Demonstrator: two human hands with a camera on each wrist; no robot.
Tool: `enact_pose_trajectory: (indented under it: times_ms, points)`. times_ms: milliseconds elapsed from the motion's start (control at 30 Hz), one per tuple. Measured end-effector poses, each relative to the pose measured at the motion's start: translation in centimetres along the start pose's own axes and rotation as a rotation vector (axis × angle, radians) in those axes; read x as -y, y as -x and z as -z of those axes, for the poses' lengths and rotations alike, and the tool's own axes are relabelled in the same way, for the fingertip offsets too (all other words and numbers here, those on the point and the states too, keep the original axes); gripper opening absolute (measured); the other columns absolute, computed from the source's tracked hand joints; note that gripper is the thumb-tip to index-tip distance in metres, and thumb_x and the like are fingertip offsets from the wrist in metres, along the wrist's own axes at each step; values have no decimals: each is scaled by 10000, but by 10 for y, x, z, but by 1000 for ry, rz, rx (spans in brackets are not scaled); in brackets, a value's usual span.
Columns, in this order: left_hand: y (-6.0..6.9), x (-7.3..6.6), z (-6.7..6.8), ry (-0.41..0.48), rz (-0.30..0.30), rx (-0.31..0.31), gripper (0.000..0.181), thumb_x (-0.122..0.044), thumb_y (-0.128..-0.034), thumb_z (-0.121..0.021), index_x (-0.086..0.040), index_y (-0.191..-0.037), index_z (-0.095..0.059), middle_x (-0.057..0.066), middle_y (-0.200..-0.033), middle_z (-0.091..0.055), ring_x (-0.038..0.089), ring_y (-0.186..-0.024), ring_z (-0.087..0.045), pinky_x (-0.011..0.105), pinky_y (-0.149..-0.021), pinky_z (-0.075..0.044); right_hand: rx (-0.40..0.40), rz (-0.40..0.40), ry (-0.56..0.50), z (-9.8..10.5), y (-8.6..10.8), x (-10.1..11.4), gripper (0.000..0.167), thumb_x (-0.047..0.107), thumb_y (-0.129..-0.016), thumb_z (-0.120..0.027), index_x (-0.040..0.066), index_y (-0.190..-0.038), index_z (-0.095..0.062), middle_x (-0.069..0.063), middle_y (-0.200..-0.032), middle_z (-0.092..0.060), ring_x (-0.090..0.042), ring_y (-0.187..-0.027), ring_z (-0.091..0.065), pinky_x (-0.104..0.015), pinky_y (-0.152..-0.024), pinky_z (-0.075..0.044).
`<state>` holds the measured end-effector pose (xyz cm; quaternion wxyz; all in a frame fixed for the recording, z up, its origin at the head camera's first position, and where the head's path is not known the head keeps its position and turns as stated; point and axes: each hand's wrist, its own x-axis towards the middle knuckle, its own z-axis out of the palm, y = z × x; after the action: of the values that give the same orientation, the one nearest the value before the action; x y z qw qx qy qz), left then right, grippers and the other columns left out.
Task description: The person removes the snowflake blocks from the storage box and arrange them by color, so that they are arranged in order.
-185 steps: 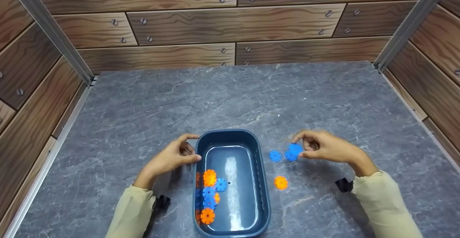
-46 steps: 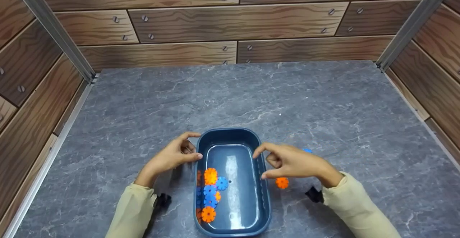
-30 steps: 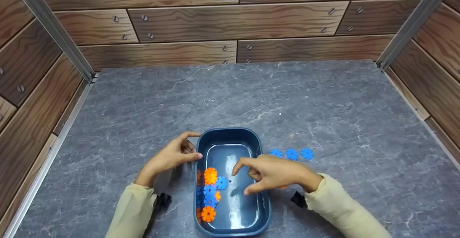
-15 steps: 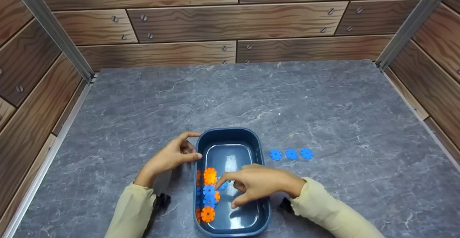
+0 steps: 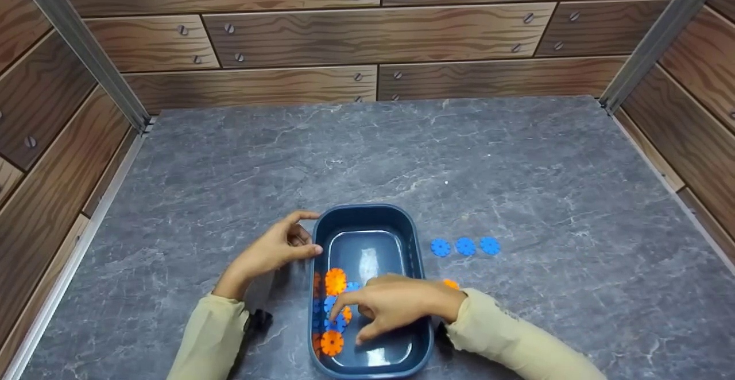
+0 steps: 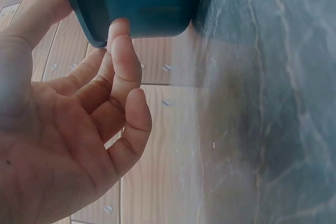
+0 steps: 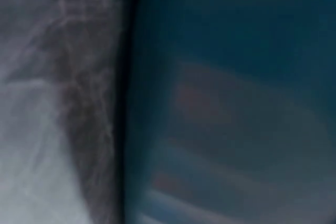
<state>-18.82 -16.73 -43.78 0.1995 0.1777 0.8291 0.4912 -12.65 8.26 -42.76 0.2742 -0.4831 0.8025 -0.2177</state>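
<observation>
In the head view, my left hand (image 5: 267, 256) holds the left rim of a dark blue plastic tub (image 5: 367, 210); the left wrist view has its thumb at the tub's rim and curled fingers by the outer wall. My right hand (image 5: 396, 305) reaches over the right rim into the tub, index finger and thumb apart. Its index fingertip is over a blue notched disc (image 5: 336, 326), though contact cannot be told. Around it lie an orange notched disc (image 5: 332, 343), another orange disc (image 5: 335, 281) and several more, partly hidden by the hand. The right wrist view is dark and blurred.
Three blue notched discs (image 5: 465, 246) lie in a row on the grey marbled table (image 5: 356, 156), right of the tub. An orange disc (image 5: 451, 283) peeks out behind the right wrist. Wood-patterned walls (image 5: 367, 35) enclose the table.
My right hand has placed a blue disc on the table, completing a row of three, then moved left and down into the tub above the discs. My left hand stays at the tub's rim.
</observation>
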Motion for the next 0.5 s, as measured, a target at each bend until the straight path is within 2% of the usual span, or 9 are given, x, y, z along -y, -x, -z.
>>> enact_pose_trajectory:
  times_ms: [233, 500]
  points:
    - [0, -1, 0, 6, -8, 9, 626, -277, -869, -724, -99, -1396, -438, 100, -940, -618, 164, -766, -545, 275, -680, -455, 30, 8, 42, -4, -7, -1, 416, 371, -873, -703, 300, -1260, -566, 79, -619, -510, 20, -498, -409, -159, -487, -333]
    - [1, -1, 0, 1, -25, 6, 627, -268, -873, -720, -67, -1394, -436, 115, -939, -614, 173, -782, -542, 282, -694, -453, 62, -2, 130, -7, -11, 0, 472, 418, -844, -721, 333, -1276, -552, 102, -642, -515, 23, -521, -430, -158, -475, -328]
